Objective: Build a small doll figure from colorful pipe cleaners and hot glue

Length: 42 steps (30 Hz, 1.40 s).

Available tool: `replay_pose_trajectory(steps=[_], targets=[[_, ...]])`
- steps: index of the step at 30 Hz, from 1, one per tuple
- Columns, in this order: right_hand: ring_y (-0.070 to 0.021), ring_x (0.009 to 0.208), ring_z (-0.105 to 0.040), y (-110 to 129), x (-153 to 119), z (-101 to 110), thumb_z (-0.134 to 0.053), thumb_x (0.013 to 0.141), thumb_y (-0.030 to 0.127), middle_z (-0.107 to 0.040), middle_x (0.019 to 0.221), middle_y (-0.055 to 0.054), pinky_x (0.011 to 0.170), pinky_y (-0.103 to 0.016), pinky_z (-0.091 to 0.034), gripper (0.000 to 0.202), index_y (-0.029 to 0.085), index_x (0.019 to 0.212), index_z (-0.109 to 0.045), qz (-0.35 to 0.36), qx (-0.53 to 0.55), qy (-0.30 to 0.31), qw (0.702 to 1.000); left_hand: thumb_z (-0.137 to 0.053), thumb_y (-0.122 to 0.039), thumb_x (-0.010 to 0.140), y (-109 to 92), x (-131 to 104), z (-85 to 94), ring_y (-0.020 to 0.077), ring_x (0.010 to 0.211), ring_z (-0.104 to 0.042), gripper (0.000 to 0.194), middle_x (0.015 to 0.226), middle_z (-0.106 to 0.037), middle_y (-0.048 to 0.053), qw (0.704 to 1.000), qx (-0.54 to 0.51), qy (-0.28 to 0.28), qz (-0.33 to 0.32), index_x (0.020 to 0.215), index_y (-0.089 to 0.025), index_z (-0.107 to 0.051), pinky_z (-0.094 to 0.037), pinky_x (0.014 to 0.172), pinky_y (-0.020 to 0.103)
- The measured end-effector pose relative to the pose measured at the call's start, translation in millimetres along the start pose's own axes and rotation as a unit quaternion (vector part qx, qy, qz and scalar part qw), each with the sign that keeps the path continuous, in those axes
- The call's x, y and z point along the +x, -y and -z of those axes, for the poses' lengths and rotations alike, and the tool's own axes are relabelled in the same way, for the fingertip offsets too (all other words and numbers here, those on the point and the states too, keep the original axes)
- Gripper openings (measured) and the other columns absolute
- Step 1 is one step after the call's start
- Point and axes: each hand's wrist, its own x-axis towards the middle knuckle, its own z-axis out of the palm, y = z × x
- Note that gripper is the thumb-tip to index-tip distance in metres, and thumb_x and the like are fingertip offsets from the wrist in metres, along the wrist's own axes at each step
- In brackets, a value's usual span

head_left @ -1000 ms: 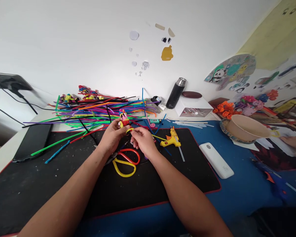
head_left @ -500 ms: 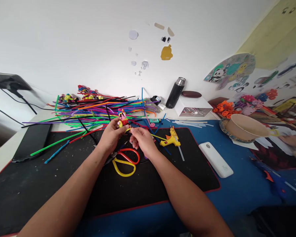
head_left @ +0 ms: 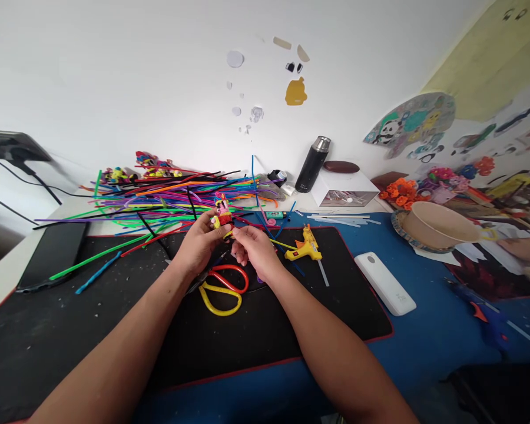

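Observation:
Between the fingers and thumb of my left hand (head_left: 199, 242) is a small pipe-cleaner figure (head_left: 222, 212), pink, red and yellow with bits of blue. My right hand (head_left: 257, 250) pinches a yellow end at the figure's lower side; the fingertips partly hide it. Just below my hands lie scissors (head_left: 223, 299) with one red and one yellow handle, their blades partly covered by my left wrist. A yellow hot glue gun (head_left: 307, 246) with a glue stick in it rests to the right of my right hand.
Behind my hands spreads a heap of coloured pipe cleaners (head_left: 172, 197). A black phone (head_left: 50, 256) lies at left. Farther right are a black thermos (head_left: 312, 166), a white box (head_left: 348, 197), a white power bank (head_left: 385, 284) and a beige bowl (head_left: 441, 227). Another person's hand (head_left: 523, 250) shows at far right.
The pipe-cleaner figure has turned and shifted slightly in my left hand, showing more of its red part. Both hands keep their hold. The whole view has shifted slightly.

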Motion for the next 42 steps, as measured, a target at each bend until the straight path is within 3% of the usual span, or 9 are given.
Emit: replay_pose_trajectory(steps=[10,15,20,42], targets=[[-0.0082,0.043,-0.053,2.7,3.3,5.5,-0.085,0.077,0.063,-0.067,0.063,0.003,0.039,-0.020,-0.034,0.049,0.020,0.081,-0.063,-0.041,0.033,0.014,0.999,-0.102,-0.025,0.065,-9.6,-4.3,-1.1,0.0186,0.078,-0.070,0.053,0.096,-0.076,0.003,0.999,0.001,0.034,0.029,0.111,-0.022,-0.075,-0.058,0.069,0.030],[-0.0089,0.045,-0.054,5.5,4.5,9.4,-0.088,0.074,0.063,-0.068,0.066,0.003,0.039,-0.021,-0.035,0.050,0.020,0.083,-0.064,-0.047,0.064,0.017,0.997,-0.102,-0.016,0.061,-15.8,-4.1,2.3,0.0224,0.093,-0.075,0.065,0.110,-0.078,0.007,0.996,0.009,0.071,0.045,0.121,-0.024,-0.076,-0.062,0.075,0.030],[-0.0087,0.045,-0.054,6.4,4.0,11.2,-0.088,0.075,0.060,-0.067,0.067,0.003,0.039,-0.021,-0.034,0.048,0.020,0.082,-0.064,-0.043,0.080,0.028,0.996,-0.100,-0.014,0.064,-14.3,-2.4,5.8,0.0208,0.089,-0.076,0.062,0.106,-0.079,0.007,0.994,0.004,0.096,0.046,0.121,-0.022,-0.075,-0.062,0.077,0.030],[-0.0092,0.043,-0.052,4.6,3.4,8.4,-0.087,0.077,0.059,-0.065,0.065,0.003,0.040,-0.023,-0.034,0.045,0.021,0.082,-0.064,-0.029,0.082,0.023,0.996,-0.102,-0.012,0.059,-8.3,0.9,3.8,0.0196,0.088,-0.076,0.067,0.102,-0.080,0.005,0.997,-0.030,0.076,0.018,0.119,-0.021,-0.074,-0.062,0.077,0.030]])
